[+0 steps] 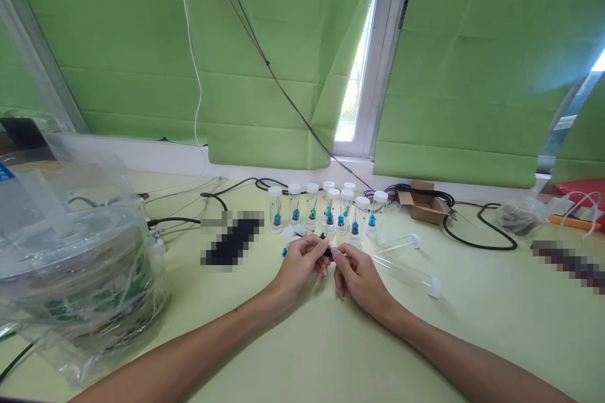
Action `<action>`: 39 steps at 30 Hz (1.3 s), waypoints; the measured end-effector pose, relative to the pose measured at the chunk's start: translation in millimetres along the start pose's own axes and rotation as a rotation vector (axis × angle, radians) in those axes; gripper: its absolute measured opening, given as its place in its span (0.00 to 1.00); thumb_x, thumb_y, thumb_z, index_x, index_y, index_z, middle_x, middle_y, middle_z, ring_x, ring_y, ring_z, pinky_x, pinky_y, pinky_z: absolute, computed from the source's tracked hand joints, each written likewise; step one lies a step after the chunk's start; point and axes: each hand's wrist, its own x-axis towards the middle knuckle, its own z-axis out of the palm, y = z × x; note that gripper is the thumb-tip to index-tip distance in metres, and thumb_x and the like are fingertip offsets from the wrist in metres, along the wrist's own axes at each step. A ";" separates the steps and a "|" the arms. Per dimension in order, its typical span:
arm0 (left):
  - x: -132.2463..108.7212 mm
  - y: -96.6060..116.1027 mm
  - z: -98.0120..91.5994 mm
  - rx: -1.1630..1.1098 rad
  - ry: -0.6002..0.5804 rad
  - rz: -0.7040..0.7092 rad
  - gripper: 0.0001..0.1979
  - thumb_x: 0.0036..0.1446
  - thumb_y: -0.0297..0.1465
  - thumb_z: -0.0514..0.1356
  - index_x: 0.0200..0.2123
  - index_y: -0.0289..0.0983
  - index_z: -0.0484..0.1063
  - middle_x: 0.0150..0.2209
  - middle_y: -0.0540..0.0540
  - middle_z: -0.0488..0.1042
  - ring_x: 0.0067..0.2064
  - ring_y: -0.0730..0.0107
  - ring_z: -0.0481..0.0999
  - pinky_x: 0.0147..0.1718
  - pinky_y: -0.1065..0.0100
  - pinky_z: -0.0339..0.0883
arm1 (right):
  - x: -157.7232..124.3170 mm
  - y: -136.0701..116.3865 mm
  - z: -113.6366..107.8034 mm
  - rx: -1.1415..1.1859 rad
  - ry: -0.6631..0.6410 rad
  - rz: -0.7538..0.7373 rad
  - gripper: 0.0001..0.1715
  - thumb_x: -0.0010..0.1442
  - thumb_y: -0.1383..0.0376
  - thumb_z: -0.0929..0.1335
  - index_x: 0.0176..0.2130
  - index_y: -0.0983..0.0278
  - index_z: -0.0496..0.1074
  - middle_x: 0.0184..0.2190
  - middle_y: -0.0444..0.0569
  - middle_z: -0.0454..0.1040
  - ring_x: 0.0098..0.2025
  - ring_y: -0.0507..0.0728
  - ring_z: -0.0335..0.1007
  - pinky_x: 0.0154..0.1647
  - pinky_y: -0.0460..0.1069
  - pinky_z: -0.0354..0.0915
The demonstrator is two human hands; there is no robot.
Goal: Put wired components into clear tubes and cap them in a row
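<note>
My left hand [302, 260] and my right hand [353, 267] meet at the middle of the table, with fingers closed around a small black piece [327, 252]. Its exact kind is too small to tell, and the fingers partly cover it. Just behind stand several clear tubes [312, 201] with white caps, each holding a small blue or green figure with thin dark stems. A loose blue piece [284, 252] lies left of my left hand. Two clear tubes lie on their sides to the right, a nearer tube [406, 274] and a farther tube [397, 244].
A plastic-wrapped round stack [85, 277] fills the left side of the table. Black cables [477, 245] and a small open cardboard box [423, 204] lie along the back right. A blurred dark object [235, 240] is left of the tubes. Green blinds [283, 107] hang behind.
</note>
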 end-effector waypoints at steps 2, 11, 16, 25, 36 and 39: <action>-0.4 0.0 0.7 0.010 -0.017 0.007 0.18 0.52 0.43 0.65 0.25 0.35 0.69 0.21 0.50 0.69 0.19 0.76 0.67 0.18 0.72 0.60 | 0.5 -0.7 0.6 -0.010 0.013 -0.003 0.26 0.66 0.47 0.59 0.28 0.62 0.66 0.13 0.39 0.64 0.13 0.49 0.58 0.16 0.44 0.58; 1.6 -0.9 0.0 -0.013 0.021 0.002 0.15 0.53 0.41 0.65 0.26 0.34 0.70 0.21 0.49 0.69 0.21 0.75 0.68 0.18 0.73 0.60 | 0.1 -4.2 0.7 0.008 0.070 0.035 0.23 0.63 0.45 0.61 0.35 0.62 0.65 0.14 0.38 0.66 0.14 0.50 0.60 0.17 0.44 0.60; 2.2 0.1 -0.6 -0.011 0.039 0.015 0.15 0.52 0.41 0.65 0.27 0.35 0.71 0.21 0.50 0.69 0.21 0.75 0.68 0.19 0.73 0.60 | -0.8 -2.0 0.4 0.035 0.029 0.027 0.21 0.61 0.47 0.64 0.41 0.60 0.62 0.15 0.36 0.67 0.14 0.50 0.60 0.16 0.44 0.60; 0.2 1.5 0.8 0.045 0.008 0.023 0.16 0.54 0.43 0.64 0.27 0.35 0.69 0.21 0.51 0.69 0.21 0.75 0.67 0.18 0.72 0.61 | 0.5 0.2 0.7 0.006 0.016 -0.002 0.23 0.65 0.47 0.60 0.32 0.61 0.65 0.14 0.38 0.64 0.14 0.49 0.59 0.17 0.44 0.59; 1.0 0.6 2.0 0.014 0.026 0.016 0.15 0.53 0.41 0.65 0.28 0.35 0.70 0.22 0.49 0.69 0.21 0.74 0.68 0.17 0.73 0.60 | 0.8 -1.3 1.1 -0.006 0.076 0.019 0.25 0.65 0.45 0.59 0.31 0.62 0.65 0.13 0.38 0.65 0.14 0.49 0.59 0.17 0.44 0.59; 2.4 -0.9 -0.2 0.006 0.048 0.021 0.14 0.54 0.41 0.64 0.29 0.35 0.70 0.22 0.49 0.69 0.21 0.75 0.67 0.17 0.73 0.60 | -0.1 -1.6 1.1 0.005 0.064 0.021 0.20 0.63 0.47 0.63 0.39 0.61 0.63 0.14 0.36 0.66 0.14 0.49 0.59 0.16 0.43 0.58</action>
